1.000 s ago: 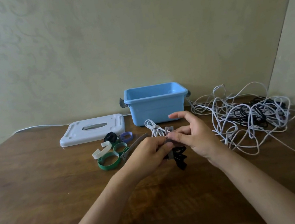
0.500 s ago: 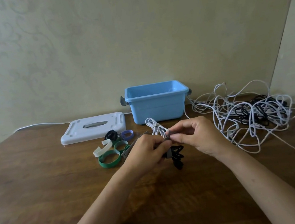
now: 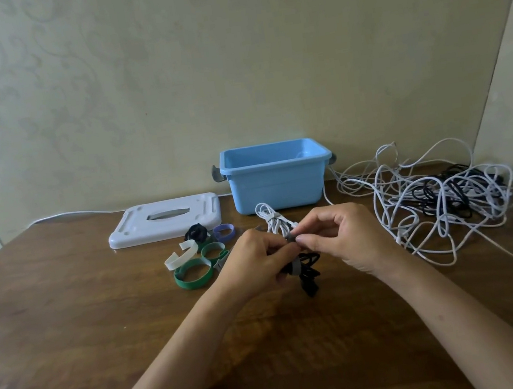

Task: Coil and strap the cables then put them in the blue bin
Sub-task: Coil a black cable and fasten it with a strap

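Pinched between thumb and forefinger of the right hand (image 3: 336, 235), the free end of a grey strap (image 3: 295, 266) sat at the top of a small black cable bundle (image 3: 309, 272), while the left hand (image 3: 257, 260) gripped the bundle itself with its fingers curled round it, just above the table. 1 second earlier the right hand had been spread, forefinger out; since then its fingers had closed down onto the strap end, and both hands had drawn together. That probably meant the strap was being cinched or pressed shut, so this bundle looked nearly ready for the bin.

At 12 o'clock from the hands lay a white coil (image 3: 273, 220), already strapped, and beyond it the blue bin (image 3: 277, 185), apparently empty. At 3 o'clock a big tangle of white and black cables (image 3: 440, 198) waited unsorted. At 9 o'clock lay spare straps (image 3: 193, 269), green, white, purple and black, and at 11 o'clock the white lid (image 3: 166, 220).

All stood on a brown wooden table (image 3: 68, 319) against a pale patterned wall (image 3: 230, 66).
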